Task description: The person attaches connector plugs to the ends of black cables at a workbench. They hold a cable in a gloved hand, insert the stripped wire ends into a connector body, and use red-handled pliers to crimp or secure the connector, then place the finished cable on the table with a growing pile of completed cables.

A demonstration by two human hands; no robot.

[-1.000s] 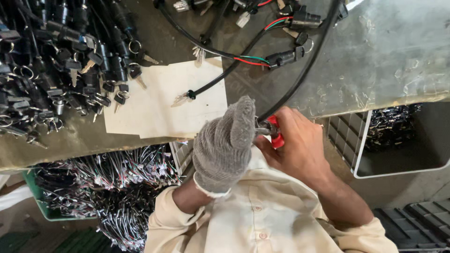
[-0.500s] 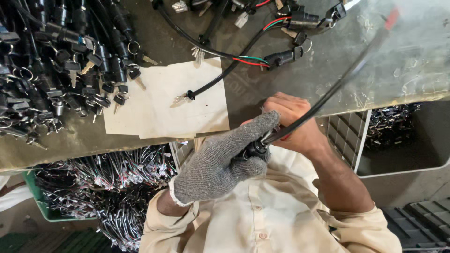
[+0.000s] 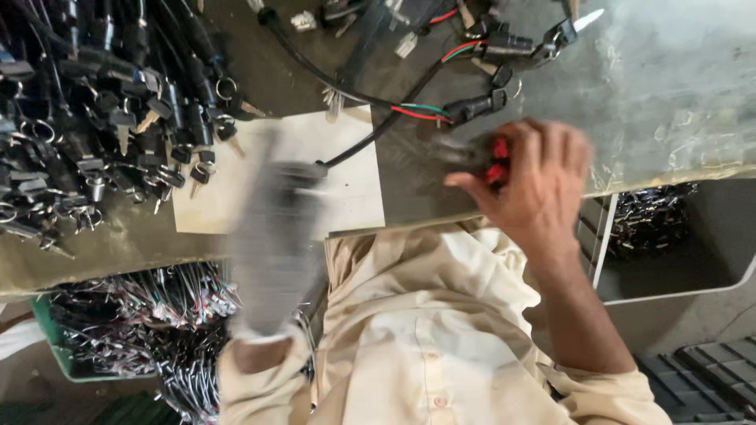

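My right hand (image 3: 529, 185) grips red-handled pliers (image 3: 496, 161) over the table (image 3: 669, 94), my blurred gloved left hand (image 3: 276, 228) on the white sheet (image 3: 354, 189), grip unclear, many keyed switch harnesses (image 3: 102, 126) left piled.

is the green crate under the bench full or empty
Full. The green crate at the lower left, below the bench edge, is heaped with bundled wire parts that rise above its rim and spill past it.

Hands no longer joined at the chest, gloved left hand (image 3: 276, 236) swung out blurred over the pale sheet (image 3: 346, 185), right hand (image 3: 528, 185) carried the red-handled tool (image 3: 498, 161) onto the tabletop (image 3: 669, 102), black cable gone from both hands
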